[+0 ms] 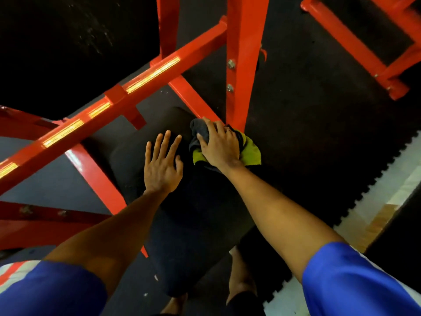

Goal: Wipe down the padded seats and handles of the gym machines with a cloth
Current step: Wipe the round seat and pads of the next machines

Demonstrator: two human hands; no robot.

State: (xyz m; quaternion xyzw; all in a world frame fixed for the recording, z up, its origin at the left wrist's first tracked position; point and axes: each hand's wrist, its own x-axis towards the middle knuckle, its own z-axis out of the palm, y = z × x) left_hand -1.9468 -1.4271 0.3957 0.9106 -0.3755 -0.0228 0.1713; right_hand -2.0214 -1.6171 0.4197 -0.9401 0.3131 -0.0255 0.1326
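A black padded bench seat (136, 153) runs from the bottom centre up toward the red machine frame (145, 80). My right hand (219, 145) presses a bunched grey and yellow-green cloth (251, 151) onto the far right end of the pad, its fingers curled over the cloth, close to the red upright post (241, 65). My left hand (163, 163) lies flat on the pad just left of the cloth, fingers straight and spread.
Red diagonal bars of the frame cross over the bench at left. A second red frame (355, 44) stands at the upper right. Black rubber floor mats (319, 124) with a toothed edge meet a pale floor (387, 192) at right. My legs show at the bottom.
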